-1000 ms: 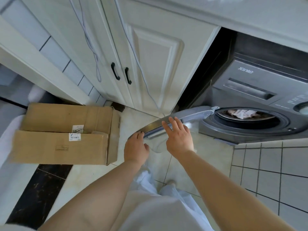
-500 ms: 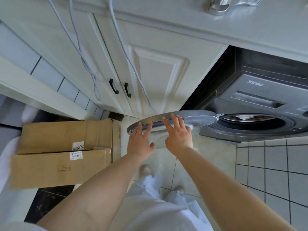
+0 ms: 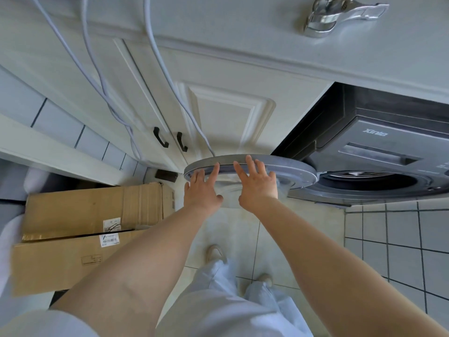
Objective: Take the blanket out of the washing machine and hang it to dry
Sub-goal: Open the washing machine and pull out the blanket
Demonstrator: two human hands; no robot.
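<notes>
A grey front-loading washing machine [image 3: 379, 152] sits under the counter on the right. Its round door [image 3: 291, 169] is swung open to the left, seen edge-on. My left hand [image 3: 201, 190] and my right hand [image 3: 257, 186] lie side by side on the door with straight fingers reaching over its far rim. The drum opening [image 3: 369, 183] is dark; only a thin pale sliver shows at its top edge, and the blanket cannot be made out.
White cabinet doors with black handles [image 3: 170, 142] stand behind the door. Pale cables [image 3: 102, 76] hang down the cabinet front. A cardboard box [image 3: 80, 234] lies on the floor at left. A chrome tap [image 3: 337, 13] sits on the counter. My feet stand on pale tiles [image 3: 272, 244].
The view has risen and tilted, so the drum now looks flatter and the cloth seen inside earlier is nearly out of sight. Both hands stay on the door, fingers stretched further over its rim.
</notes>
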